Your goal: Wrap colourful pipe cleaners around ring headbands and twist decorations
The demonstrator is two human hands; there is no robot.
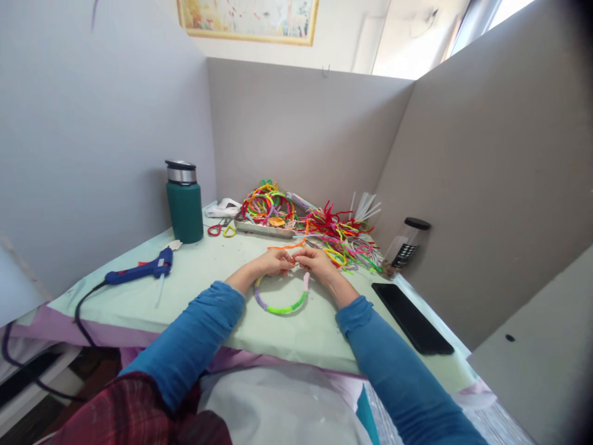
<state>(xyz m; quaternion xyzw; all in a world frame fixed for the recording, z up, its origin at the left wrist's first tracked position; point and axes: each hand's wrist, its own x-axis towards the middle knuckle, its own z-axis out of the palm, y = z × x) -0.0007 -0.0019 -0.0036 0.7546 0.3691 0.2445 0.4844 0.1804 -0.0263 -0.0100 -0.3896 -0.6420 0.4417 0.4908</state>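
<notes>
A ring wrapped in fuzzy green, purple, yellow and pink stems (286, 309) lies at the middle of the table, its far side hidden by my hands. My left hand (274, 262) is closed at the ring's far left, pinching an orange fuzzy stem. Close beside it, my right hand (315, 262) is closed with its fingertips on the same orange stem. A loose end of orange stem (304, 237) sticks up beyond the fingers.
Behind my hands are a tray (264, 230) with colourful rings and a pile of fuzzy stems (343, 225). Scissors (228, 231) lie left of them. A green bottle (184, 207) and blue glue gun (143, 271) are left; a black phone (411, 317) and clear bottle (408, 242) are right.
</notes>
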